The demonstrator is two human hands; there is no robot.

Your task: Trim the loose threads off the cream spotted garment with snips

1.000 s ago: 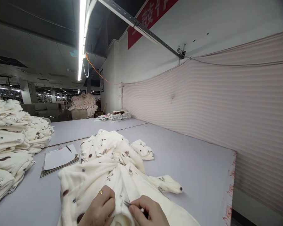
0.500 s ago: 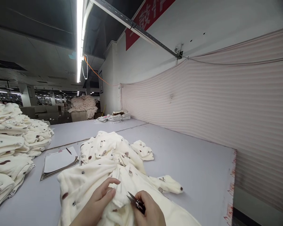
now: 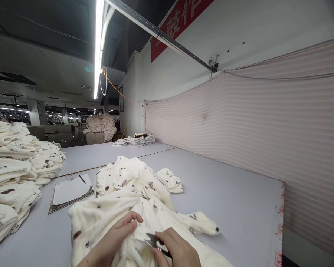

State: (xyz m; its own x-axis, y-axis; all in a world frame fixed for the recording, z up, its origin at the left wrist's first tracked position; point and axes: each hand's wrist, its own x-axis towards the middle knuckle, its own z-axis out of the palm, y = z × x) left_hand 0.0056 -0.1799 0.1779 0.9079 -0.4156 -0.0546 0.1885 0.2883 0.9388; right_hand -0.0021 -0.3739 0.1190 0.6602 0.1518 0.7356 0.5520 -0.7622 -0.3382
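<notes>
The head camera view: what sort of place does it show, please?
Probably a garment workshop: cream, dark-printed plush fabric lies heaped at the left, the right hand holds small dark metal snips, and a pale pinkish cloth pile stands in the background.

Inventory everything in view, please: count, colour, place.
snips: one, dark, in right hand
fabric heap: one, printed cream, centre foreground
fabric pile: one, printed cream, left
paper stack: one, white, left of fabric heap
pen: one, dark, on paper stack
far stacks: several, mostly white, far table
table: one, pale grey, beneath fabric heap
striped cloth: one, pale pink, hung at right
banner: one, red, top centre
tube light: nearest one, white, overhead
rail: one, grey, overhead
cord: one, orange, by tube light
background heap: one, pinkish, beyond table
left hand: one, bare, at fabric heap
right hand: one, bare, holding snips
</notes>
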